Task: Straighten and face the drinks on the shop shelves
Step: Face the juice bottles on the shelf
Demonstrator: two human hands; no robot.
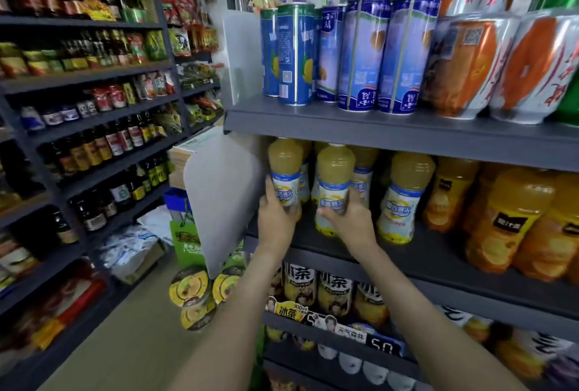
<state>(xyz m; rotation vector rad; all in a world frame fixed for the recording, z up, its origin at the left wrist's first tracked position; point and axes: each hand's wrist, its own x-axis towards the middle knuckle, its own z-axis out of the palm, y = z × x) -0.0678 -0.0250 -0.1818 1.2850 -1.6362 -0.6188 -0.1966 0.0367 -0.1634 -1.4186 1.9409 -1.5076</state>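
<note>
On the middle grey shelf (407, 252) stand pale yellow juice bottles with blue-and-white labels. My left hand (275, 218) grips the lower part of the leftmost bottle (285, 165). My right hand (347, 218) grips the base of the second bottle (335, 171), its fingers curled round the label. A third matching bottle (404, 196) stands free to the right. More of the same bottles stand behind them, partly hidden.
Orange juice bottles (507, 212) fill the shelf's right side. Tall blue cans (360, 55) and orange-and-white cans (463, 68) stand on the shelf above. A white divider panel (222, 196) closes the shelf's left end. Tea bottles (300, 287) sit below. A dark rack (87, 108) lines the aisle's left.
</note>
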